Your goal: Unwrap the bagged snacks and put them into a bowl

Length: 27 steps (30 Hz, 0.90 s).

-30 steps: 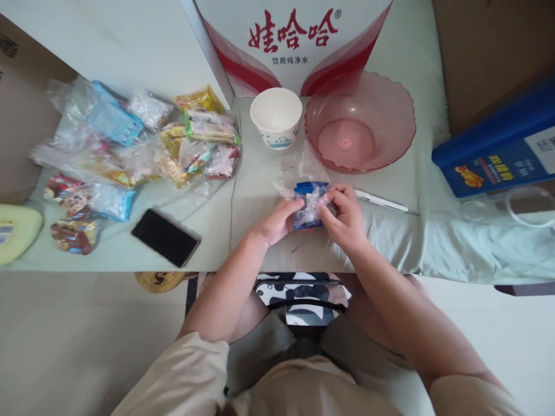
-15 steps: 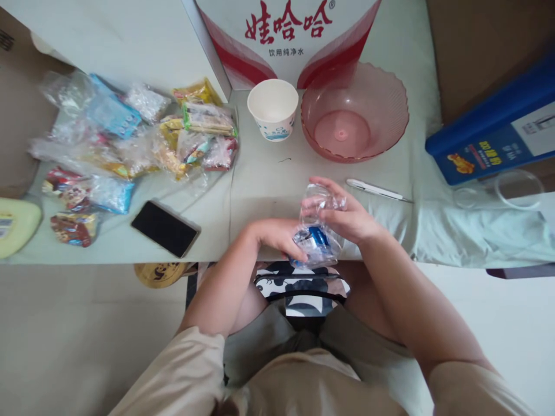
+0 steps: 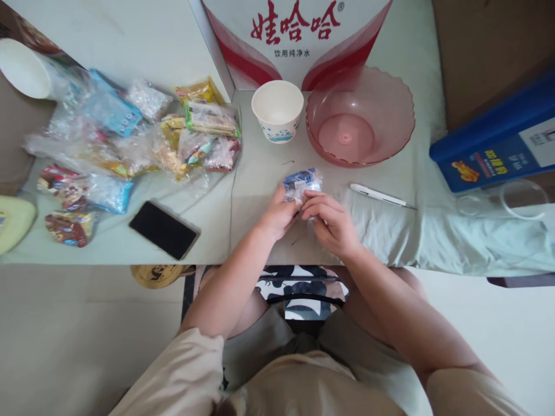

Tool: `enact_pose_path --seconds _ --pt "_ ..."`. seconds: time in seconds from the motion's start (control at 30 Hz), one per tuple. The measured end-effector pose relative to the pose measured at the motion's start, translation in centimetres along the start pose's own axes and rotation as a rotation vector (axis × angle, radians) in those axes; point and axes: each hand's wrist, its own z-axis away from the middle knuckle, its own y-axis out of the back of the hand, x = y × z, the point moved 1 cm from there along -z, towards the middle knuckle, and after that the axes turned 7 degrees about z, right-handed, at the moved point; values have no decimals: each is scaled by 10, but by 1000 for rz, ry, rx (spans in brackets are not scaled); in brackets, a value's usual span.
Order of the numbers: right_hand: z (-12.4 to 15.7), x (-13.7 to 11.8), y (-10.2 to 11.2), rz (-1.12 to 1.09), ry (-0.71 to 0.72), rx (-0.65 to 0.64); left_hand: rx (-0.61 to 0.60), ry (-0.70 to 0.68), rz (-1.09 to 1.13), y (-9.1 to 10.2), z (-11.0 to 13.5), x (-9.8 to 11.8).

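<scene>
A clear plastic bag with blue-and-white packets inside (image 3: 302, 184) is held up over the green cloth in front of me. My left hand (image 3: 281, 212) is closed round its lower left side. Closed at the bag's right side, my right hand (image 3: 330, 221) has its fingers curled against the plastic; part of the bag is hidden between the two hands. Beyond them stand a white paper cup (image 3: 277, 112) and a pink translucent bowl (image 3: 359, 118). To the right of my right hand lies a white pen-like tool (image 3: 381, 196) with a thin dark tip.
Wrapped snacks and plastic bags (image 3: 125, 138) are heaped at the left, with another paper cup (image 3: 26, 69) on its side. A black phone (image 3: 165, 229) lies near the front edge. A white-and-red carton (image 3: 299, 34) stands behind; a blue box (image 3: 489, 138) leans at the right.
Both hands have moved away from my body and up over the cloth with the bag. Its loose plastic top, raised before, is now gathered between the hands. The left-hand paper cup shows more.
</scene>
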Motion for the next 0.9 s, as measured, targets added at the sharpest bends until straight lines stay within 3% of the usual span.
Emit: enact_pose_path --seconds 0.13,0.2,0.37,0.43,0.53,0.6,0.7,0.77,0.9 --pt "-2 6 -1 106 6 72 -200 95 163 -3 3 9" --pt "-2 6 -2 170 16 35 -244 121 187 -5 6 11" --pt "2 -3 -2 195 182 -204 -58 30 133 -2 6 12" --pt "3 -2 9 237 194 -165 1 -22 110 2 4 15" --pt "4 15 37 497 -13 139 56 -94 100 10 0 23" --pt "8 30 55 722 -189 259 98 -203 48 17 -3 27" --pt "17 50 71 939 -377 234 153 -408 -141 26 -6 30" --pt "23 53 75 980 -446 194 156 -463 -249 30 -8 29" --pt "29 34 72 838 -342 226 114 -408 -319 33 -10 25"
